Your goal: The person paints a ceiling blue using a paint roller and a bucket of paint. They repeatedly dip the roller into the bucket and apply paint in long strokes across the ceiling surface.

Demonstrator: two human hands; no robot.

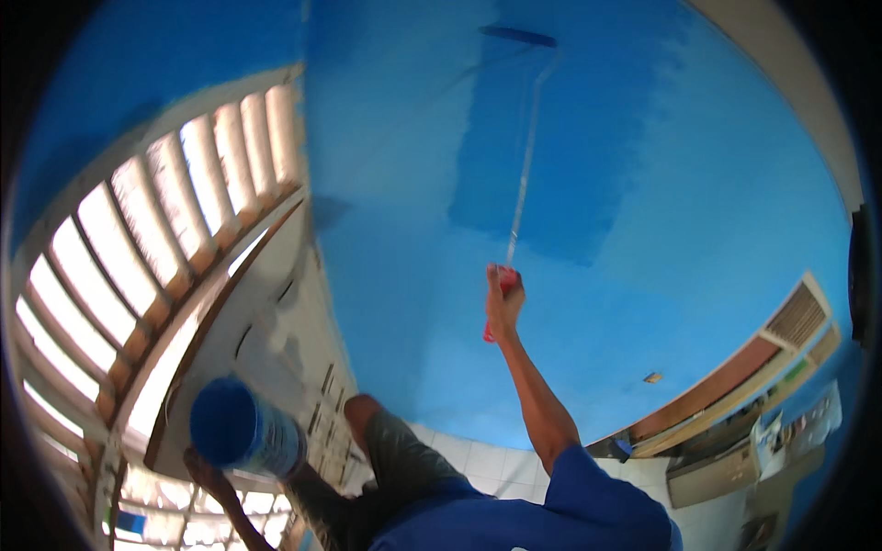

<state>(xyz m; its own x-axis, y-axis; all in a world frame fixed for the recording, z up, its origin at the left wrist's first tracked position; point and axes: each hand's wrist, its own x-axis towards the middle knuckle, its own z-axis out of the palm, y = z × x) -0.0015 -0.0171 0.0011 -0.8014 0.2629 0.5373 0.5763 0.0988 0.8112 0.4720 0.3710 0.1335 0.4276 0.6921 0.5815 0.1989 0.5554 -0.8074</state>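
Right hand (504, 305): fingers wrapped tight round the red handle of a long paint roller (524, 174). Left hand (206, 473): at the lower left side of a blue bucket (278, 444), mouth facing up toward the camera; fingers partly hidden, cannot tell how far they close. Roller's rod runs up from the fist; its dark blue sleeve (519, 37) is high at the blue wall (386, 303), contact unclear. Darker blue patch (551, 165) below the sleeve, ragged edges. Farther out: slatted window (202, 258) at left, pale tiled floor (455, 450) below.
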